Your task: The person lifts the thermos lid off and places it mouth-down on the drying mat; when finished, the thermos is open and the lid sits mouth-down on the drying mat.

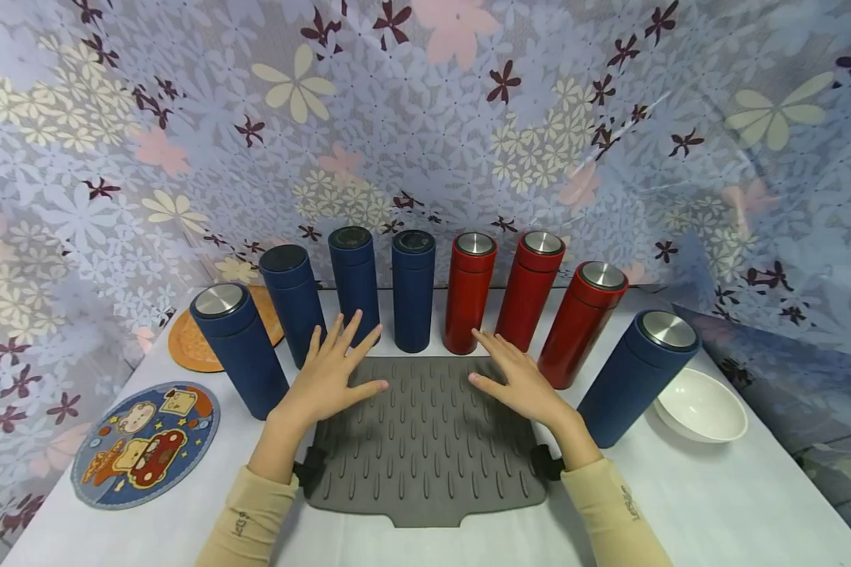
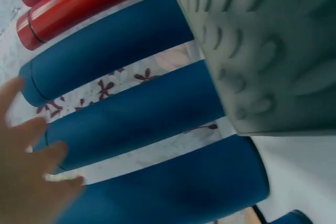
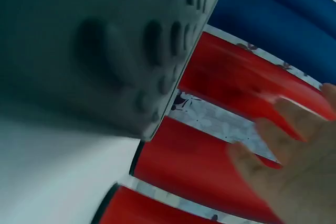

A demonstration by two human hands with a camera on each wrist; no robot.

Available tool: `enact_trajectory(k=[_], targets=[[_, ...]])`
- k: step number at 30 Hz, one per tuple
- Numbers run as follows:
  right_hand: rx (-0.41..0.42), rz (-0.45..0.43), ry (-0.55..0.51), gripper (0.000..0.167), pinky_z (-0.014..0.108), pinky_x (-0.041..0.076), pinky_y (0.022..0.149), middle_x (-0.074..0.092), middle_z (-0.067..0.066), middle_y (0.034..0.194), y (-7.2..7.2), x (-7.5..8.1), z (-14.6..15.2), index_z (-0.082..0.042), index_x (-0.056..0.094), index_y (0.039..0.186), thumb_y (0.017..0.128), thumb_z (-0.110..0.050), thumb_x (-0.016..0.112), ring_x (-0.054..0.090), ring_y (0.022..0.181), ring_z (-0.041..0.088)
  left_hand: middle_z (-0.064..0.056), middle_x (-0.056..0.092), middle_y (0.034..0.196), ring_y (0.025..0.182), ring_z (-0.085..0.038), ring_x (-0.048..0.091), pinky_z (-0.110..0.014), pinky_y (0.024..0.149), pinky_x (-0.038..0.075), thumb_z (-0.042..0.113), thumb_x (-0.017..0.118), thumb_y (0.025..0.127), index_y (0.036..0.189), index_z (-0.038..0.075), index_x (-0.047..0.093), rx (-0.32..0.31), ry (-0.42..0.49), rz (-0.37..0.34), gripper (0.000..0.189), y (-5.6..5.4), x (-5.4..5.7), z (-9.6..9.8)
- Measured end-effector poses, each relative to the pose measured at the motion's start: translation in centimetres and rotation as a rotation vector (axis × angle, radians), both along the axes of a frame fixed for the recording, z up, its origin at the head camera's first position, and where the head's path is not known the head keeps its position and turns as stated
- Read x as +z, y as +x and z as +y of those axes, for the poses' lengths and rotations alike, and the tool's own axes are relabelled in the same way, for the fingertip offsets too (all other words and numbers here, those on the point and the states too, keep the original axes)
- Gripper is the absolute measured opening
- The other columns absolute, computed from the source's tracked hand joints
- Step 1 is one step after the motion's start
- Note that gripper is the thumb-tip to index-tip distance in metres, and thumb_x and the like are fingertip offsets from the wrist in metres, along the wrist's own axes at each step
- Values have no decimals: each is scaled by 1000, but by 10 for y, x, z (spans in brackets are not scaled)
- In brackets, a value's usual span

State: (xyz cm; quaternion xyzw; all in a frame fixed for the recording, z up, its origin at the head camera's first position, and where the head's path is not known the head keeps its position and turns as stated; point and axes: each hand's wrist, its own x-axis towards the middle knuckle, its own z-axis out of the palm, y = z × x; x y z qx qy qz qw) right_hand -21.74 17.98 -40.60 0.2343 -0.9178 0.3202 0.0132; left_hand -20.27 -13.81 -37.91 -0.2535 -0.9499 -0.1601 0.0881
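Observation:
My left hand [image 1: 329,382] hovers with fingers spread over the left part of a grey ridged mat [image 1: 425,441]. My right hand [image 1: 523,382] is held over the mat's right part, its fingers straight and holding nothing. Beyond the mat, several upright vacuum flasks form an arc. On the left are blue flasks, among them a silver-lidded one [image 1: 241,354] and dark-lidded ones [image 1: 413,299]. Three red flasks [image 1: 470,299] with silver lids follow on the right. One more blue flask [image 1: 634,378] with a silver lid stands right of my right hand. The left wrist view shows blue flasks [image 2: 126,114] past the fingers.
A round cartoon-printed mat [image 1: 145,445] lies at the left of the white table [image 1: 745,504]. Behind the left flasks is an orange-brown round mat [image 1: 187,342]. A white bowl [image 1: 702,405] sits at the right. Floral cloth [image 1: 425,118] hangs behind.

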Motion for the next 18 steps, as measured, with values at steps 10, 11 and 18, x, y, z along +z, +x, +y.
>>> enact_trajectory(k=[10, 11, 18], targets=[[-126, -161, -166, 63, 60, 24, 103, 32, 15, 146, -8, -15, 8, -11, 29, 145, 91, -29, 56, 28, 134, 35, -15, 50, 132, 132, -32, 34, -50, 108, 24, 40, 55, 89, 122, 9, 60, -59, 498, 970, 46, -1, 8, -12], [-153, -165, -169, 62, 60, 25, 103, 35, 16, 145, -8, -15, 9, -11, 31, 144, 91, -28, 56, 30, 133, 35, -13, 51, 132, 131, -31, 34, -52, 107, 23, 38, 56, 88, 120, 10, 61, -19, 551, 1063, 43, -1, 10, -13], [-295, -181, -111, 57, 58, 36, 95, 39, 25, 139, -11, -16, 14, -5, 35, 141, 90, -23, 55, 42, 121, 45, -7, 41, 137, 133, -34, 26, -58, 107, 13, 40, 62, 82, 128, 23, 54, 238, 769, 1217, 50, -1, 25, -37]])
